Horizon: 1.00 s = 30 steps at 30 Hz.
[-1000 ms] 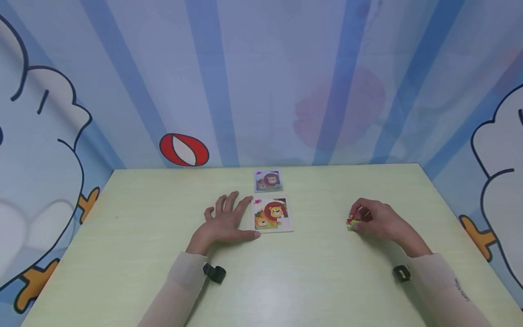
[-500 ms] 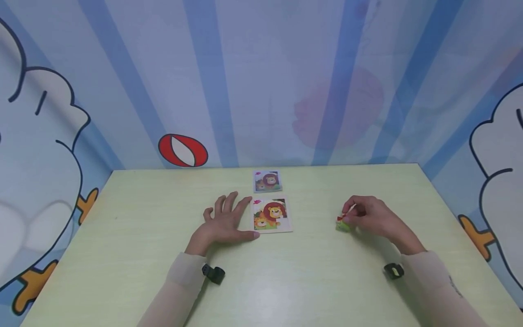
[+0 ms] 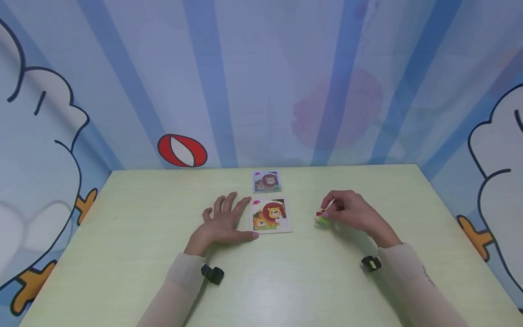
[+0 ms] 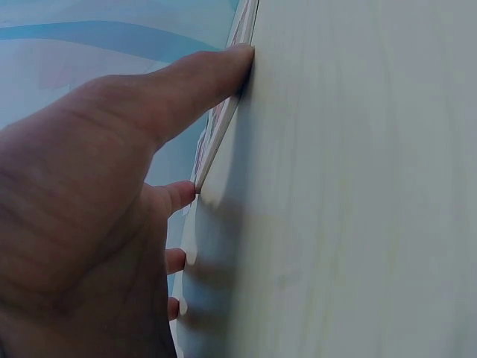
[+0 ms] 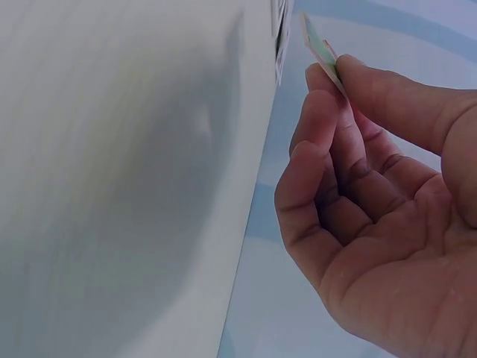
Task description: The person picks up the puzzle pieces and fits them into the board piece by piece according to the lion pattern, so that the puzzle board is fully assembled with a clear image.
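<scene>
A jigsaw puzzle board with a lion and cub picture lies flat on the table; its lower right part is bare white. My left hand rests spread at the board's left side. Its thumb and index fingertip touch the board's edge, which the left wrist view shows close up. To the right of the board, my right hand pinches a green and red puzzle piece between thumb and fingers. In the right wrist view the thin puzzle piece is seen nearly edge-on, above the table.
Behind the board lies a smaller card with the same lion picture. The pale table meets a blue striped backdrop at its far edge. Black wrist cameras sit at both sleeves.
My right hand has moved left with the puzzle piece, closer to the board, and slightly toward the far edge. The left hand stays in place at the board.
</scene>
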Tool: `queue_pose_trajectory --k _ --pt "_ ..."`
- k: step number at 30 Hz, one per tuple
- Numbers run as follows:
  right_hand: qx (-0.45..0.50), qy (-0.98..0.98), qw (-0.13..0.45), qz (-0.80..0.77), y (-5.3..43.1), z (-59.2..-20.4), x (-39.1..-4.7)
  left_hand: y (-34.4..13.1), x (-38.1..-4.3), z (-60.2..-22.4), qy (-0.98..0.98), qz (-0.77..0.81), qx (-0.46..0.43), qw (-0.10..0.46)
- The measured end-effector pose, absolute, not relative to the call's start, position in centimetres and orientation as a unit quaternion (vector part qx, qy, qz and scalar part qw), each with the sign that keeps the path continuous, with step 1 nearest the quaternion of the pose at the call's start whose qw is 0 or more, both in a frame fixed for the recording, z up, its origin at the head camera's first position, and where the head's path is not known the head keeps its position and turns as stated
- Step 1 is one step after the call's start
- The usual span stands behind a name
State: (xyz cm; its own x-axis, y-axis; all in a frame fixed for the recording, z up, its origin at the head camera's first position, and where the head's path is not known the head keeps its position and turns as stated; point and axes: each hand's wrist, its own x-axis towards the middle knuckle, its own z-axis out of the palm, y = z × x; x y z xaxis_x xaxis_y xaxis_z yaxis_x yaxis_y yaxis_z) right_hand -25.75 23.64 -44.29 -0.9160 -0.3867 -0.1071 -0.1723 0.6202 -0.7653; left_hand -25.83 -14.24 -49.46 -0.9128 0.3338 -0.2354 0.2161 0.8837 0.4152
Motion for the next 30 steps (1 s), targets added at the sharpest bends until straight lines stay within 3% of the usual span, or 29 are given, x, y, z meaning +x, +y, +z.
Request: queue_pose_trajectory --k 30 --pt "-0.191 0.867 0.147 -0.436 17.5 -44.5 -27.2 -14.3 -26.0 -49.6 0.96 0.184 0.142 0.157"
